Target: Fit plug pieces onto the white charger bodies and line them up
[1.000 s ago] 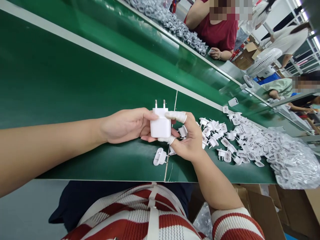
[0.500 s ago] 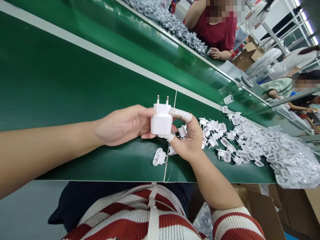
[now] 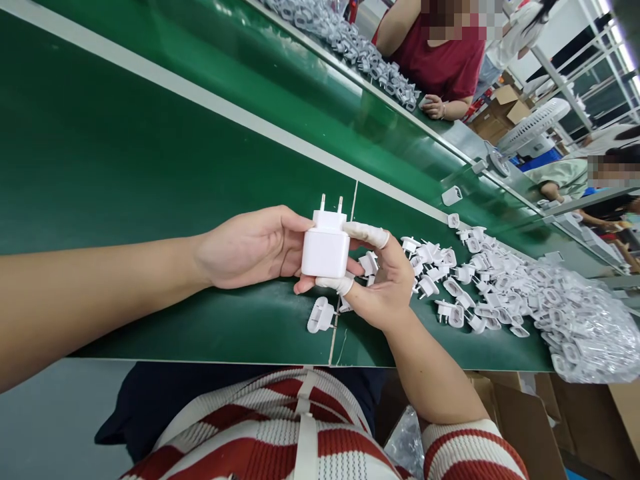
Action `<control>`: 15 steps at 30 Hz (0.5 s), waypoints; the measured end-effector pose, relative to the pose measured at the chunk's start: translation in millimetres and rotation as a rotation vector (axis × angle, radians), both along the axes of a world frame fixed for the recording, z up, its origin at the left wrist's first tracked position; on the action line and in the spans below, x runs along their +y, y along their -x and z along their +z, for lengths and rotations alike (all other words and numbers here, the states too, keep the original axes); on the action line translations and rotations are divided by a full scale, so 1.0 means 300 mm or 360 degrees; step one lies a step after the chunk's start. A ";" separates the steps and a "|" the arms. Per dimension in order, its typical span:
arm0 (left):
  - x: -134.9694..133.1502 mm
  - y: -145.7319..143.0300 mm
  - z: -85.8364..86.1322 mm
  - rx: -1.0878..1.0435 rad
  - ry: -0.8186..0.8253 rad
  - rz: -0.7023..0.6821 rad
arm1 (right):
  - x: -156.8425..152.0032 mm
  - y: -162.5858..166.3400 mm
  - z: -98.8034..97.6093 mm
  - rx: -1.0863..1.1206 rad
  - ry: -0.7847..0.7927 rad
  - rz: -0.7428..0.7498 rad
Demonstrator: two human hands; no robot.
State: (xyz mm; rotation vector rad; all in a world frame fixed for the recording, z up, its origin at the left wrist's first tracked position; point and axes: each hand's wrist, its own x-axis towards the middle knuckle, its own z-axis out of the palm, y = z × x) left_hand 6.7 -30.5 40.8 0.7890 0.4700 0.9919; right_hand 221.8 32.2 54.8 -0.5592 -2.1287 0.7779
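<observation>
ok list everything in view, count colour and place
charger: one, white, centre
plugs: many, white, right of and below charger
bench: one, green, under charger
plastic: two pieces, clear, far right, below bench
far heap: one, pale, top centre
fan: one, white, upper right
boxes: several, brown, right side
people: several, mixed clothing, upper right
striped top: one, red and white, bottom
left hand: one, bare, holding charger's left
right hand: one, white finger covers, holding charger's right

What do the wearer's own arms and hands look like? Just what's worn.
Left hand: no glove; left forearm bare, its sleeve out of view. Right hand: white finger covers on thumb and forefinger. Right sleeve: knitted, red and off-white stripes, leaving the right forearm bare.
</observation>
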 end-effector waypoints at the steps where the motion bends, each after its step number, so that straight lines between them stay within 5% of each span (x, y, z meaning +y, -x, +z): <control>1: 0.000 0.001 -0.001 0.0011 0.0000 0.0009 | 0.000 0.000 0.000 0.0001 -0.0008 0.0003; 15: 0.006 0.002 0.004 -0.0024 -0.0104 -0.0018 | 0.003 0.004 -0.010 0.0033 -0.0177 0.0002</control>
